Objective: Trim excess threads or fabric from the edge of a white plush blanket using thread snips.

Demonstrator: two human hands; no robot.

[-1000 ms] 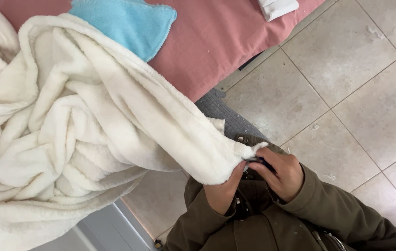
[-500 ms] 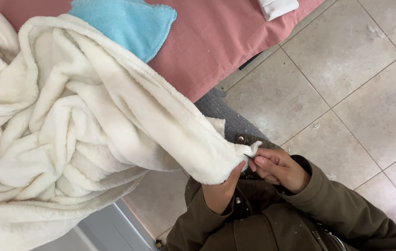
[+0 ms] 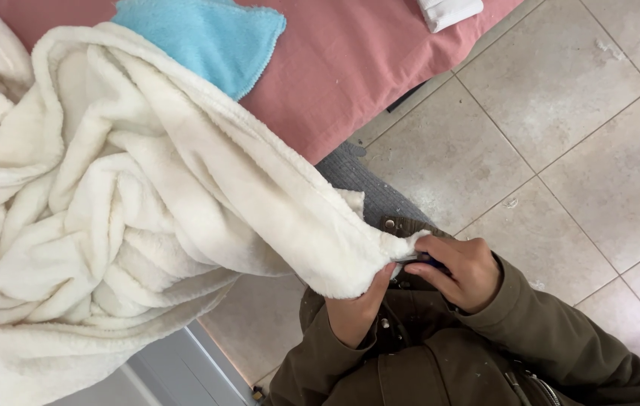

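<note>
Blanket: your cream fleece blanket is heaped over the pink bed, one corner pulled to your lap.
Left hand: pinching that corner.
Right hand: closed on a small dark tool, touching the corner.
Risk: the heap's weight could drag the corner free, or the tool could nick your left fingers.

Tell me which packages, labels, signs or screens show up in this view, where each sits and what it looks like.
No package, label, sign or screen is in view.
Only soft goods and clothing show: a thick cream fleece blanket held at its corner by both hands, a light blue terry cloth on a pink bedsheet, and a folded white cloth at the top edge.
</note>
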